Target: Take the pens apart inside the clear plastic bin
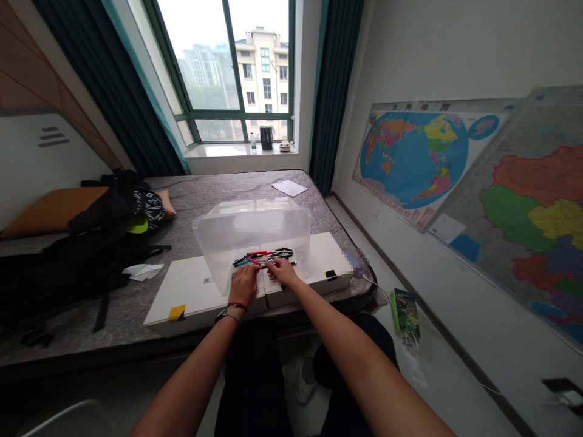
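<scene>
Several pens (273,252), black, red and teal, lie in a loose pile at a clear plastic bin (250,227), which seems tipped with its opening toward me. My left hand (245,284), with a red band and a watch at the wrist, has its fingers closed at the near side of the pile. A red pen (254,261) shows at its fingertips. Close beside it on the right, my right hand (281,271) is closed in a pinch. Whatever sits between the right fingertips is too small to make out.
White boxes (182,285) support the bin on a grey mattress (191,187). Dark bags (91,237) and a white tissue (143,271) lie at left, a paper sheet (289,188) behind. A cable (378,285) trails off the right edge toward a green package (405,312) on the floor.
</scene>
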The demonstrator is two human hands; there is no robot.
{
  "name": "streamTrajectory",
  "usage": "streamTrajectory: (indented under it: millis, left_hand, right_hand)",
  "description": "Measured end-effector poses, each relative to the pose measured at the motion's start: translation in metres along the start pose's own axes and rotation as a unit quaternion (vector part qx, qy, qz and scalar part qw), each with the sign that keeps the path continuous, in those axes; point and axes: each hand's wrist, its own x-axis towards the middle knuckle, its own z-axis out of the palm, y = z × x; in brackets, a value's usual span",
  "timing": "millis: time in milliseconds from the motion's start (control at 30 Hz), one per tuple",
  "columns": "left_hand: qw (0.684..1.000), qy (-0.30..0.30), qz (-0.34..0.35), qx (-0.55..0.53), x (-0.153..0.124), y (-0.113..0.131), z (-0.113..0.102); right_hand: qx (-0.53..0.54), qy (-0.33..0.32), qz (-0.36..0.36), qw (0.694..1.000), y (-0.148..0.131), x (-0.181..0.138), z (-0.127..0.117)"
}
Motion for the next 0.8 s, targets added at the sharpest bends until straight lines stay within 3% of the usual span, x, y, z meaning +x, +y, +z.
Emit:
streamTrajectory:
  millis: [133, 267, 433, 800]
  left_hand:
    - [1.000, -0.006, 0.000, -0.012, 0.0008, -0.0004, 0.0004]
    - [1.000, -0.009, -0.005, -0.025, 0.0007, 0.0010, -0.0009]
    - [1.000, -0.011, -0.002, -0.018, 0.0003, 0.0025, -0.0024]
    - [1.000, -0.010, 0.007, -0.005, 0.0009, 0.0015, -0.0022]
  right_hand:
    - [-0.050, 0.013, -0.006, 0.999, 0.0000, 0.0023, 0.0050]
    - [0.023, 0.023, 0.003, 0.999, -0.0017, 0.0021, 0.0035]
    - [0.070, -0.009, -0.015, 0.997, -0.0030, -0.0021, -0.0037]
    - [-0.051, 0.016, -0.015, 0.998, -0.0010, 0.0021, 0.0058]
